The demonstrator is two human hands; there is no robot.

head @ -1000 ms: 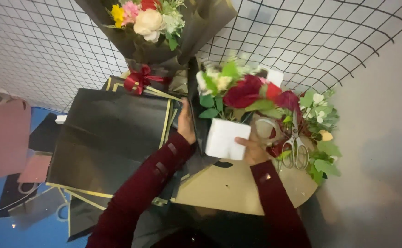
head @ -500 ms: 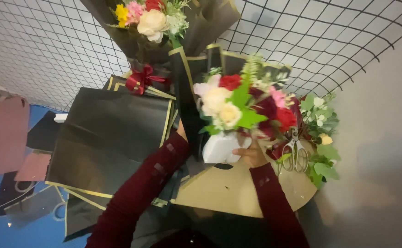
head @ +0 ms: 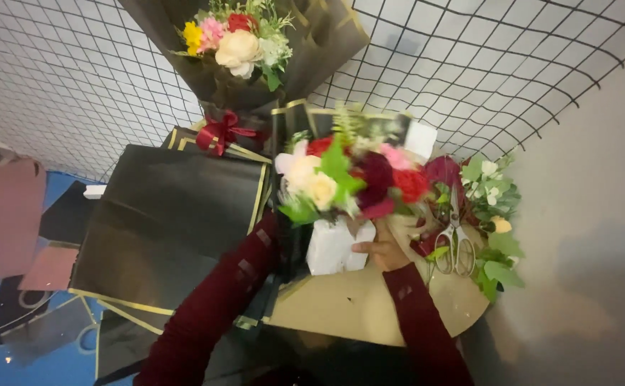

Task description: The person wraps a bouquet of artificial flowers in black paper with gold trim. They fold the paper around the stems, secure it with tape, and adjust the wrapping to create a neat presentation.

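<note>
The mixed bouquet [head: 348, 179], its stems wrapped in white paper [head: 334, 246], had been lifted upright off the round tan surface [head: 370, 307], where a second earlier it lay lower with its blooms turned away. The right hand [head: 380, 250] had its grip closed on the white base; the left hand's grip could not be made out behind black wrapping paper [head: 177, 221]. Scissors [head: 455, 239] lay just beside, among loose greenery [head: 495, 214]; a finished bouquet [head: 237, 50] hung on the wire grid [head: 505, 64].

My two arms in long dark-red sleeves, knit-looking; left sleeve [head: 216, 304] enters at 7 o'clock, right sleeve [head: 418, 322] at 5. Right hand [head: 382, 250] bare, no rings seen.
</note>
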